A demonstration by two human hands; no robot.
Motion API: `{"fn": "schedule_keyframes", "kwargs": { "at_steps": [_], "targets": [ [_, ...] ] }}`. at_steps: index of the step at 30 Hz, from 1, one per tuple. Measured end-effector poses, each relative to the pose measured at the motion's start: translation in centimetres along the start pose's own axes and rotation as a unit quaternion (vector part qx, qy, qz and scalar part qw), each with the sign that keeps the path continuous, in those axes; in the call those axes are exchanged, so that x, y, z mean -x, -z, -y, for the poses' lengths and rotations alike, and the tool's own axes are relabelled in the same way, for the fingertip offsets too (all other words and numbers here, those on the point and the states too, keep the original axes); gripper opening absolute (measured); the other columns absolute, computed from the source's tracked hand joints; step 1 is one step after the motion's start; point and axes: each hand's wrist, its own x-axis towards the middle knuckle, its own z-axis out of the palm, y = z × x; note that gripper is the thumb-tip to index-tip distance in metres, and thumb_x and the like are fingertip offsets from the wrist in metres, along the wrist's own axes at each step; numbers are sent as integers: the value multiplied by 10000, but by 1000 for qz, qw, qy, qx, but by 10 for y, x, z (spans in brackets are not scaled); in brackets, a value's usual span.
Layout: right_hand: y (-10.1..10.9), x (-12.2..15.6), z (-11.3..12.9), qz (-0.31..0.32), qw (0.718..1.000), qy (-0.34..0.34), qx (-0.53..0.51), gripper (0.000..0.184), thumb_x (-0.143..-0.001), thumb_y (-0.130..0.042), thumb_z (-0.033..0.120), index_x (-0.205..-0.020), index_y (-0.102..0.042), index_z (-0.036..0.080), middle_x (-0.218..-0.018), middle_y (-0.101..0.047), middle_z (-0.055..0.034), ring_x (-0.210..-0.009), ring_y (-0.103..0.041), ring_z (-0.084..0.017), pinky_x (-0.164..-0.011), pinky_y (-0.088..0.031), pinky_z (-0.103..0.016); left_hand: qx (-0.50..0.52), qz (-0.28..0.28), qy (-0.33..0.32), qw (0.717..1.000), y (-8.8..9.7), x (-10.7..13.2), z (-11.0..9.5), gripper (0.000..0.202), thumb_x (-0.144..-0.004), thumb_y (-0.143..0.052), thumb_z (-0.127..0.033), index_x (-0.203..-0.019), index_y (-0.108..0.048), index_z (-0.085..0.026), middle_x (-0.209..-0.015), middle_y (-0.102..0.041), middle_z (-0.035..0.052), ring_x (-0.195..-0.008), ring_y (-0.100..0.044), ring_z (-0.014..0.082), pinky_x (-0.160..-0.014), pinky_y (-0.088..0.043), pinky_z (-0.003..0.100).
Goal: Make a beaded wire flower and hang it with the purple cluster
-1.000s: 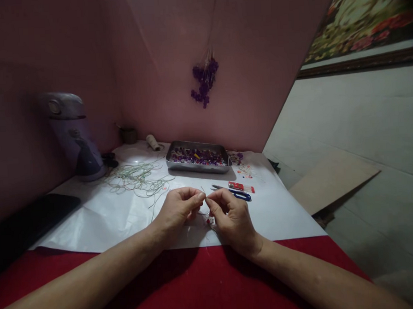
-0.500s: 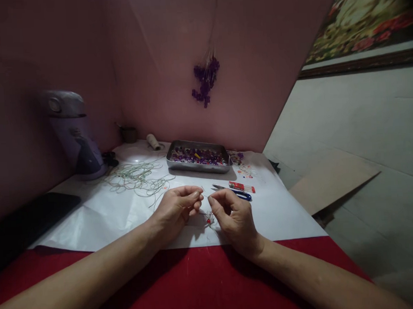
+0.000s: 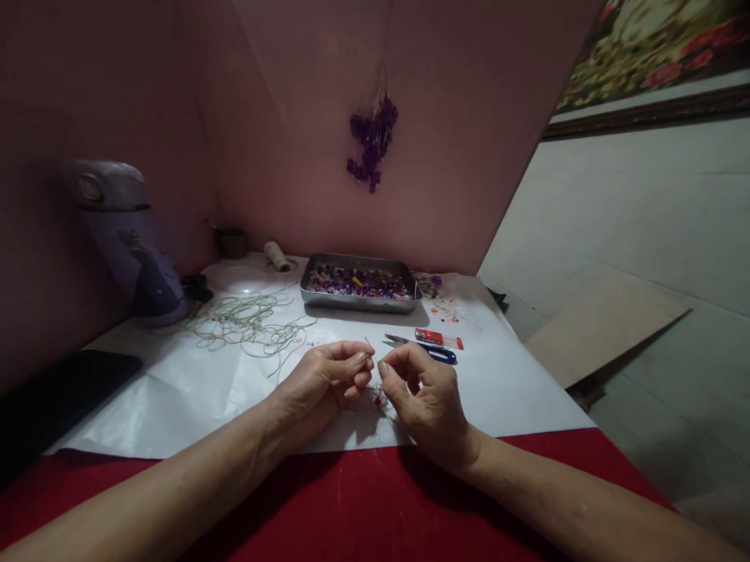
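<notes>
My left hand [image 3: 321, 384] and my right hand [image 3: 422, 396] meet over the white sheet [image 3: 185, 391], each with fingertips pinched. Between them runs a thin thread, and a small cluster of clear and red beads [image 3: 377, 395] hangs just below the fingertips. A short end of thread sticks up near my left thumb. Behind the hands lie blue-handled snips [image 3: 426, 350] and a red and clear tube [image 3: 437, 338]. A metal tray [image 3: 359, 304] of purple beads stands farther back.
A tangle of pale cord [image 3: 245, 320] lies at the left, near a purple appliance [image 3: 131, 243] and a dark flat object [image 3: 48, 399]. A thread spool [image 3: 277, 256] and a small cup [image 3: 231, 241] stand by the pink wall, where purple beads [image 3: 371, 143] hang. Red cloth [image 3: 374, 507] covers the near edge.
My hands parted slightly half a second ago and have come back together at the fingertips. The bead cluster stays below them.
</notes>
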Motion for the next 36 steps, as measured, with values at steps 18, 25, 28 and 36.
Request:
{"fn": "schedule_keyframes", "kwargs": {
  "at_steps": [18,25,28,36],
  "targets": [
    [0,1,-2,22,1000,-5,-12,136,-856,-538,185,-723,-569,180,-586,-565,28,-484,-485,-92,-489,-389,-217,-4,-7,16,1000,2,1,0,104,-697,-685,-59,-787,-646,-92,-586,-523,-4,-498,-460,63,-470,-323,170],
    [0,1,-1,24,1000,-12,-14,144,-857,-540,198,-717,-568,185,-578,-580,25,-472,-484,-96,-477,-388,-220,0,0,9,1000,0,1,-1,85,-695,-687,-52,-763,-647,-85,-629,-553,13,-531,-463,64,-472,-315,169],
    [-1,1,0,27,999,-15,-15,145,-864,-536,205,-724,-569,185,-583,-594,21,-469,-481,-95,-473,-387,-220,0,0,9,1000,-1,1,-1,73,-700,-692,-55,-757,-652,-74,-636,-563,24,-533,-471,64,-479,-333,168],
    [-1,1,-1,24,1000,-7,-18,153,-865,-541,205,-715,-564,184,-579,-566,27,-477,-483,-93,-479,-387,-218,-9,-16,29,999,0,1,0,127,-669,-747,-100,-748,-653,-73,-627,-554,18,-522,-483,63,-486,-337,173]
  ]
}}
